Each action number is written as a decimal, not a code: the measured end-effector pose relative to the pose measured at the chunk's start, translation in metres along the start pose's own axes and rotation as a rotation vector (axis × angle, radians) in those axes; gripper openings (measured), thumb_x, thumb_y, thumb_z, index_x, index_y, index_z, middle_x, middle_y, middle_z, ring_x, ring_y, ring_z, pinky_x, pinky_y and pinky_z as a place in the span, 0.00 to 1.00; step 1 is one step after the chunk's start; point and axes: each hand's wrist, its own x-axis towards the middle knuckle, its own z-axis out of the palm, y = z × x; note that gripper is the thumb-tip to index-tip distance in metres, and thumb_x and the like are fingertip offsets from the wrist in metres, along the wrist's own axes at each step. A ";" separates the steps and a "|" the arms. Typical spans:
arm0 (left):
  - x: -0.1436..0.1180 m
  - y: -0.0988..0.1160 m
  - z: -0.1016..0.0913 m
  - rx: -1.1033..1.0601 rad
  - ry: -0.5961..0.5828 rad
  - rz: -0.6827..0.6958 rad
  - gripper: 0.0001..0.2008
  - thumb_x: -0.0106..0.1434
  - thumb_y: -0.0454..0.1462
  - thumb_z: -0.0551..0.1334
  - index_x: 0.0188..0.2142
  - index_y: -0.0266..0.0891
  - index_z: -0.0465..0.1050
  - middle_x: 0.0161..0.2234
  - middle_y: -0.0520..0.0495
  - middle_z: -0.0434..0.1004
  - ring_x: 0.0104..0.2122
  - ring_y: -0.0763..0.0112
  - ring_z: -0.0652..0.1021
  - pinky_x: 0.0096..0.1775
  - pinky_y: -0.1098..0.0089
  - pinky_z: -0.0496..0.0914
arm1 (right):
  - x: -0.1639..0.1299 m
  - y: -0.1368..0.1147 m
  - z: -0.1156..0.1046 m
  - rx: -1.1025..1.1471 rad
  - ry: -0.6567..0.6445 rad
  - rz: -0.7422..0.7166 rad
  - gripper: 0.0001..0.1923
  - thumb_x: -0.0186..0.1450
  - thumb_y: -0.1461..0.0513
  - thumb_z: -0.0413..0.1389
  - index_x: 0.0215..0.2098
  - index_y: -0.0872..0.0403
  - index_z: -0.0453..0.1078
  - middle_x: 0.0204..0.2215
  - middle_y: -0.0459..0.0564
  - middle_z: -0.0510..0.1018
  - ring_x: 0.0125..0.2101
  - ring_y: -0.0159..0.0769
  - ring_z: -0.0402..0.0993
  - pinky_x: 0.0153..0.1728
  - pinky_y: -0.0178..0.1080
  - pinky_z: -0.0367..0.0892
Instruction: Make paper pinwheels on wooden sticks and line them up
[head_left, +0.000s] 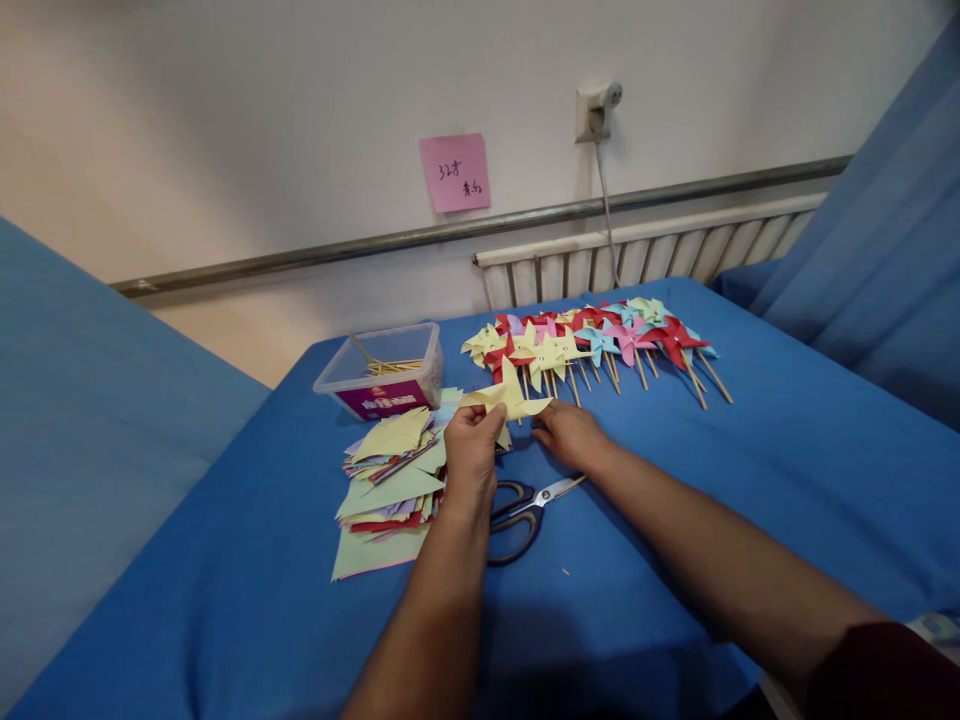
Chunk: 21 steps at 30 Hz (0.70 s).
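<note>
A yellow paper pinwheel [507, 396] is pinched between the thumb and fingers of my left hand [472, 448], its blades standing up and out to the sides. My right hand [571, 436] is just beside the pinwheel's right blade, low over the cloth, with its fingers curled together. What those fingers hold, if anything, is hidden. Scissors [534, 508] with dark handles lie below, between my forearms, blades slightly apart and pointing right. Stacks of coloured paper pieces [390, 500] lie left of my left hand, which covers part of them.
Behind the papers stands a clear plastic box [379, 370] with wooden sticks [397, 367]. Several finished pinwheels [592, 340] on sticks lie at the back right of the blue-covered table [247, 560]. A radiator [645, 250] and a metal rail [375, 243] run along the wall.
</note>
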 end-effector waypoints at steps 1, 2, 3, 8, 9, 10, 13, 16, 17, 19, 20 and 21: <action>0.000 0.000 0.000 0.004 0.002 -0.002 0.17 0.39 0.38 0.72 0.27 0.35 0.71 0.20 0.54 0.73 0.19 0.75 0.72 0.26 0.73 0.66 | 0.001 0.001 0.000 -0.005 -0.002 0.010 0.12 0.66 0.57 0.53 0.44 0.53 0.72 0.43 0.54 0.76 0.44 0.41 0.71 0.42 0.36 0.62; 0.000 0.000 0.000 0.007 0.003 -0.003 0.17 0.39 0.38 0.72 0.27 0.35 0.71 0.20 0.54 0.73 0.19 0.75 0.72 0.26 0.73 0.66 | 0.002 0.001 0.001 -0.008 -0.005 0.017 0.12 0.66 0.57 0.52 0.43 0.53 0.72 0.42 0.54 0.76 0.44 0.41 0.72 0.41 0.37 0.62; 0.000 0.000 0.000 0.008 0.003 -0.003 0.17 0.39 0.38 0.72 0.27 0.35 0.71 0.20 0.54 0.73 0.19 0.75 0.72 0.26 0.73 0.66 | 0.003 0.002 0.001 -0.011 -0.009 0.023 0.12 0.67 0.57 0.51 0.43 0.53 0.73 0.42 0.54 0.76 0.44 0.41 0.72 0.41 0.37 0.62; 0.000 -0.001 0.000 0.004 -0.009 0.006 0.17 0.39 0.38 0.72 0.27 0.35 0.70 0.21 0.53 0.74 0.19 0.76 0.72 0.26 0.73 0.66 | 0.006 0.002 0.000 -0.013 -0.029 0.016 0.13 0.68 0.59 0.48 0.41 0.53 0.74 0.41 0.55 0.76 0.41 0.40 0.73 0.38 0.36 0.62; 0.000 -0.001 0.000 0.003 -0.010 0.006 0.17 0.39 0.38 0.72 0.27 0.35 0.70 0.21 0.53 0.74 0.20 0.76 0.72 0.27 0.72 0.66 | 0.005 0.001 -0.001 -0.007 -0.033 0.002 0.13 0.68 0.59 0.48 0.40 0.53 0.74 0.40 0.55 0.76 0.40 0.39 0.73 0.38 0.36 0.62; 0.001 -0.001 0.000 0.004 -0.009 0.005 0.17 0.38 0.39 0.73 0.27 0.35 0.70 0.21 0.53 0.74 0.20 0.75 0.72 0.27 0.72 0.66 | 0.004 0.001 -0.002 0.001 -0.036 -0.017 0.13 0.68 0.60 0.48 0.40 0.53 0.75 0.40 0.54 0.76 0.40 0.39 0.73 0.38 0.36 0.62; 0.001 -0.002 -0.001 0.011 0.001 0.006 0.18 0.38 0.39 0.73 0.27 0.35 0.70 0.21 0.54 0.73 0.20 0.75 0.72 0.26 0.73 0.66 | 0.000 0.004 -0.004 0.030 -0.046 -0.085 0.11 0.67 0.60 0.50 0.40 0.51 0.75 0.39 0.52 0.76 0.40 0.36 0.72 0.40 0.35 0.62; 0.001 -0.001 0.000 0.015 0.010 0.013 0.18 0.38 0.39 0.73 0.27 0.35 0.69 0.20 0.54 0.72 0.19 0.76 0.71 0.26 0.73 0.65 | -0.002 0.014 -0.001 0.140 -0.071 -0.207 0.09 0.65 0.63 0.54 0.40 0.52 0.75 0.39 0.49 0.76 0.40 0.33 0.72 0.42 0.32 0.62; 0.001 -0.001 0.000 0.016 0.008 0.014 0.18 0.38 0.39 0.73 0.27 0.35 0.69 0.20 0.54 0.72 0.20 0.76 0.71 0.26 0.73 0.65 | -0.001 0.018 0.001 0.193 -0.078 -0.246 0.08 0.64 0.64 0.55 0.39 0.52 0.76 0.39 0.49 0.76 0.39 0.32 0.72 0.42 0.32 0.63; 0.000 0.000 0.000 0.016 0.001 0.011 0.18 0.38 0.39 0.73 0.27 0.35 0.70 0.20 0.54 0.72 0.20 0.76 0.71 0.26 0.73 0.65 | 0.000 0.025 0.004 0.271 -0.085 -0.281 0.08 0.63 0.66 0.55 0.38 0.54 0.76 0.38 0.49 0.77 0.38 0.32 0.72 0.42 0.32 0.63; 0.000 0.000 0.000 0.013 -0.005 0.008 0.18 0.38 0.39 0.73 0.27 0.35 0.70 0.21 0.54 0.72 0.20 0.76 0.71 0.27 0.73 0.65 | 0.000 0.028 0.005 0.285 -0.085 -0.282 0.08 0.63 0.66 0.55 0.38 0.54 0.76 0.37 0.49 0.77 0.39 0.32 0.72 0.42 0.33 0.64; 0.000 0.000 0.000 0.008 -0.009 0.007 0.18 0.39 0.39 0.73 0.27 0.35 0.70 0.21 0.54 0.73 0.20 0.76 0.71 0.27 0.73 0.65 | 0.000 0.030 0.006 0.289 -0.084 -0.279 0.08 0.63 0.67 0.55 0.38 0.54 0.76 0.37 0.49 0.77 0.39 0.32 0.72 0.42 0.33 0.64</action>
